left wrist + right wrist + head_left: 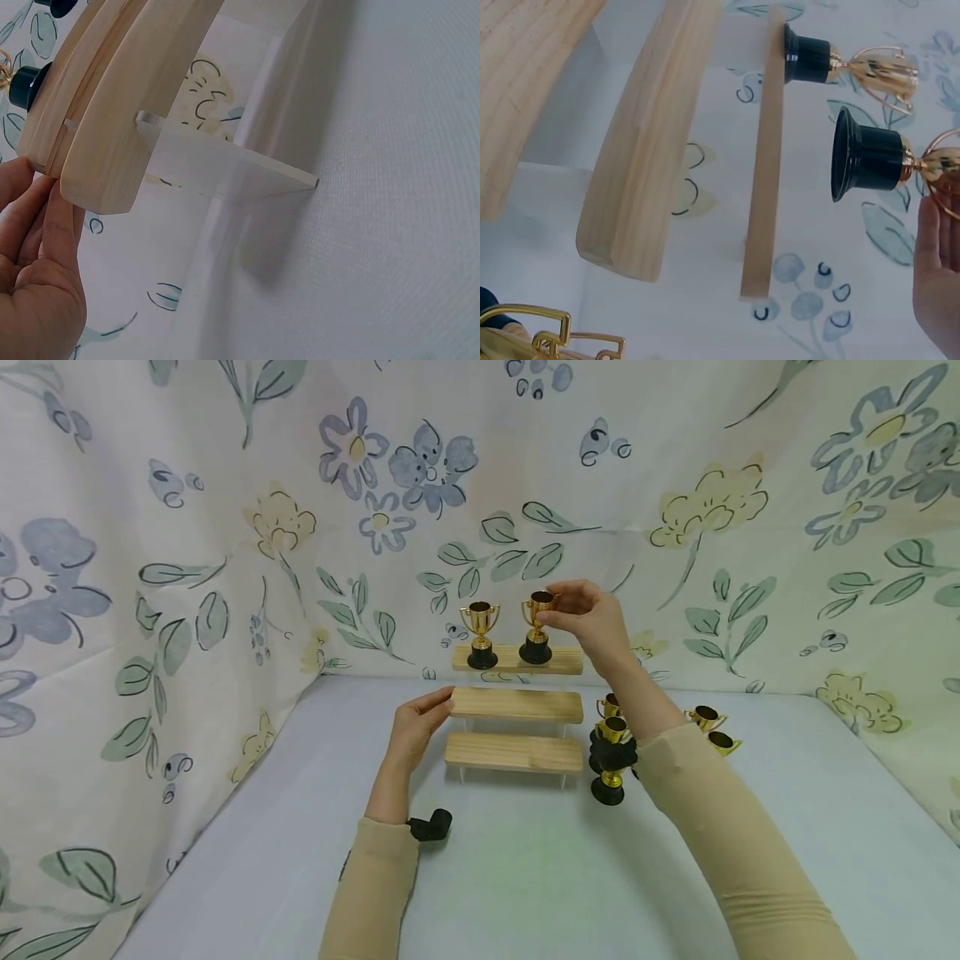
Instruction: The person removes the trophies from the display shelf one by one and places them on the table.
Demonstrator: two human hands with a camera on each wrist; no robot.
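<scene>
A small gold trophy cup with a black base (536,652) is held by my right hand (592,622), thumb and fingers pinching its cup near a handle. In the right wrist view, a gap separates its base (870,161) from the top wooden board (763,172). To its left, a matching trophy (481,620) stands upright on that top board. My left hand (416,727) grips the left end of the middle board (517,703) with its fingertips. Below and in front lies the lowest board (513,753), on clear supports.
Several more trophies stand right of the boards, including a front one (608,789) and one farther right (705,718); my right forearm partly hides the group. A floral cloth (487,468) hangs behind the white table (495,877). Each wrist wears a black camera (433,825).
</scene>
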